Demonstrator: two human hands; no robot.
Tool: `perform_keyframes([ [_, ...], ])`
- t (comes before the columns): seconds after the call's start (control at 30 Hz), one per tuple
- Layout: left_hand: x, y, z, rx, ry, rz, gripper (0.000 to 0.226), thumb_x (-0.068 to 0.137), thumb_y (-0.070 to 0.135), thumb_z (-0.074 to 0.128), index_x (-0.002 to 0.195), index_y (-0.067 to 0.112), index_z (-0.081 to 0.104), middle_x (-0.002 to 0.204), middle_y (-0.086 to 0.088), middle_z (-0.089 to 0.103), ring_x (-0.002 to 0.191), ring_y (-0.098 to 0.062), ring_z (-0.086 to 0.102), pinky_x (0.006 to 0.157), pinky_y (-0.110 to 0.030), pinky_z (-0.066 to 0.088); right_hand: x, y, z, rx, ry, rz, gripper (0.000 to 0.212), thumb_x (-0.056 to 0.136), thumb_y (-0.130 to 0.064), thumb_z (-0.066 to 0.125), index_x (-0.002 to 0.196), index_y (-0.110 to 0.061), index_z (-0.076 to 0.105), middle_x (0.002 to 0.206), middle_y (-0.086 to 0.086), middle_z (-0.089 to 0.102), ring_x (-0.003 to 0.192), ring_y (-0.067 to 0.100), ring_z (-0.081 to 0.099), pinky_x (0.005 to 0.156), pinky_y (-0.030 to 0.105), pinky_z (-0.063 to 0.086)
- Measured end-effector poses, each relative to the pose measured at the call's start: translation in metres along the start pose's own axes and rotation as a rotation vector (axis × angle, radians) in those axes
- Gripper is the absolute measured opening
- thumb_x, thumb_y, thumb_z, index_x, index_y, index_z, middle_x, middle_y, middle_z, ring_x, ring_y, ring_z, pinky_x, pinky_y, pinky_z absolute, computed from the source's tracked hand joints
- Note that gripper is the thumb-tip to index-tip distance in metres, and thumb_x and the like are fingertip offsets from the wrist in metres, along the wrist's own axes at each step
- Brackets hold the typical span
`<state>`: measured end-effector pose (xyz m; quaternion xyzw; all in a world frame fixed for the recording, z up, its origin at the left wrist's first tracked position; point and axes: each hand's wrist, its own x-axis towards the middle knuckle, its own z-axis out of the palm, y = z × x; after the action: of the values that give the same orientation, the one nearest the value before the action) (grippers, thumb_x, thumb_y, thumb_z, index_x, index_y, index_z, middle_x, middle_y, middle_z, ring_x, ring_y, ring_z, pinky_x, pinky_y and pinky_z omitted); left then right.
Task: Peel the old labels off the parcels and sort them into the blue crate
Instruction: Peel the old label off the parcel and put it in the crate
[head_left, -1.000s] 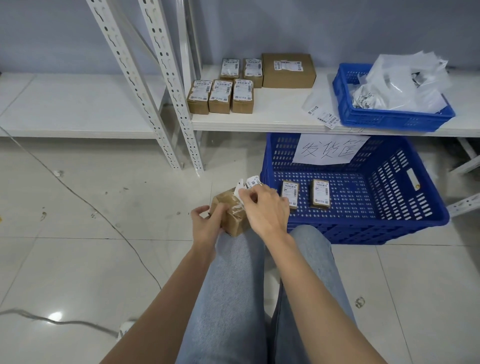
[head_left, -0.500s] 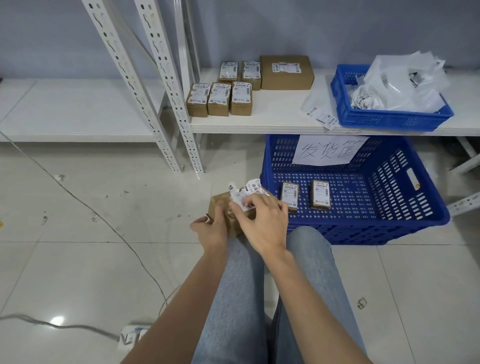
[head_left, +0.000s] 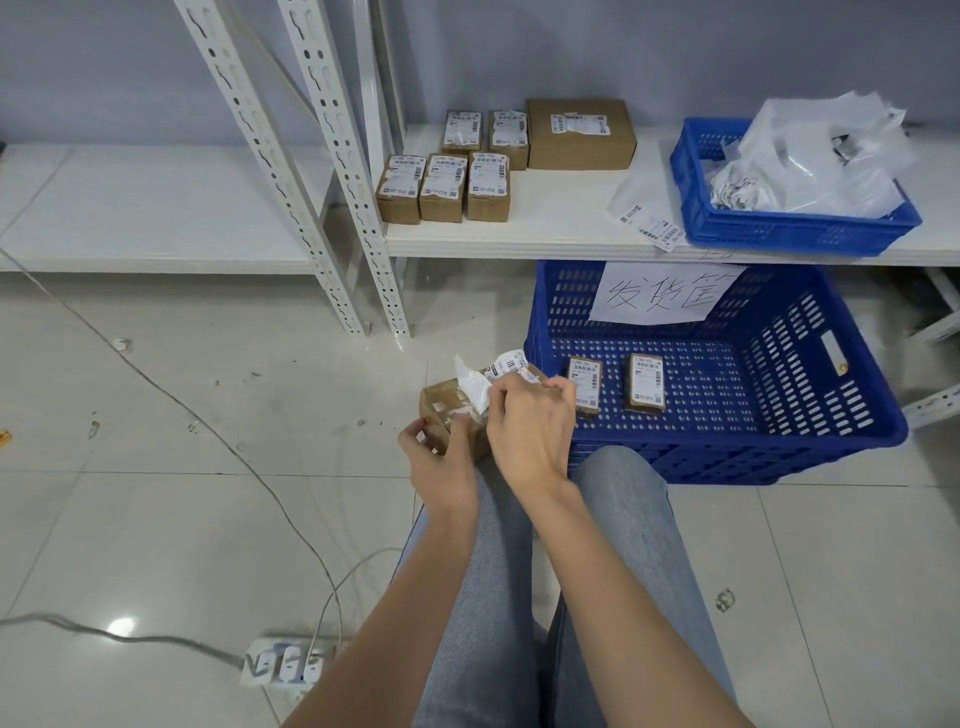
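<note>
Parcel (head_left: 447, 415) is held above the knees, at 9 o'clock of the blue crate (head_left: 810, 436), just beside its near-left corner. It is gripped by the left hand (head_left: 441, 462) from the near side, with fingers curled round its left edge and thumb pressed on its top. Label (head_left: 475, 387) is pinched by the right hand (head_left: 530, 426), fingers closed tight on the paper; it is half lifted, crumpled, still attached at the parcel's top face, with white residue seen on the cardboard. Two parcels (head_left: 615, 387) are laid flat on the crate floor, at its near-left part, side by side, labels up. A handwritten sign (head_left: 665, 293) is hung on the crate's far wall. At 12 o'clock, on the shelf (head_left: 545, 234), five small boxes (head_left: 447, 182) and one larger box (head_left: 582, 135) are set, all labelled. At 1 o'clock, a smaller crate (head_left: 789, 228) is filled with white bags and peeled labels; loose labels (head_left: 649, 223) are lying just beside it. At 7 o'clock, a power strip (head_left: 285, 667) is seen on the floor.
</note>
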<state>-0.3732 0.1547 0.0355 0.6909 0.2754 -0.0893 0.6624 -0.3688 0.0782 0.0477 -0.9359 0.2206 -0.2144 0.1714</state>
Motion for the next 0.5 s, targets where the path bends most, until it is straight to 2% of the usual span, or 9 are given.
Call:
perform_keyframes([
  [0.1,-0.0006,-0.0001,-0.0007,0.012,-0.003,0.023,0.036,0.090,0.030,0.068,0.118,0.020,0.047,0.105,-0.001,0.062,0.090,-0.013,0.061,0.071,-0.019,0.044,0.0017,-0.0002,0.0003,-0.056,-0.014,-0.016,0.016,0.086,-0.017,0.064,0.070,-0.015,0.067,0.047,-0.002,0.054,0.044,0.015,0.045,0.086,0.030,0.029],
  [0.2,-0.0017,-0.0040,-0.0020,0.016,-0.019,0.055,0.034,0.091,0.031,0.067,0.116,0.021,0.047,0.097,0.005,0.060,0.088,-0.006,0.059,0.072,-0.017,0.043,0.0008,-0.0002,0.0005,-0.046,0.002,-0.005,0.016,0.086,-0.017,0.060,0.071,-0.015,0.066,0.047,-0.001,0.054,0.043,0.015,0.043,0.084,0.031,0.029],
  [0.3,-0.0035,-0.0075,-0.0024,0.030,-0.018,0.083,0.034,0.091,0.032,0.067,0.116,0.023,0.046,0.098,0.006,0.060,0.087,-0.004,0.059,0.073,-0.018,0.042,0.0003,0.0004,0.0017,-0.052,0.013,0.018,0.016,0.087,-0.017,0.059,0.073,-0.015,0.066,0.047,0.000,0.055,0.045,0.014,0.035,0.084,0.030,0.028],
  [0.4,-0.0052,-0.0079,-0.0027,0.025,-0.025,0.099,0.033,0.091,0.032,0.066,0.116,0.024,0.046,0.100,0.004,0.060,0.084,0.002,0.057,0.069,-0.012,0.041,0.0006,0.0005,0.0014,-0.055,0.008,0.041,0.015,0.087,-0.017,0.061,0.073,-0.015,0.066,0.047,0.000,0.056,0.043,0.016,0.046,0.083,0.029,0.028],
  [0.5,-0.0048,-0.0079,-0.0032,0.014,-0.032,0.106,0.032,0.091,0.032,0.067,0.115,0.024,0.047,0.103,0.004,0.061,0.086,0.003,0.058,0.069,-0.011,0.041,0.0012,0.0002,0.0004,-0.051,0.012,0.048,0.016,0.087,-0.017,0.063,0.072,-0.015,0.066,0.047,0.001,0.056,0.044,0.018,0.048,0.082,0.029,0.027],
])
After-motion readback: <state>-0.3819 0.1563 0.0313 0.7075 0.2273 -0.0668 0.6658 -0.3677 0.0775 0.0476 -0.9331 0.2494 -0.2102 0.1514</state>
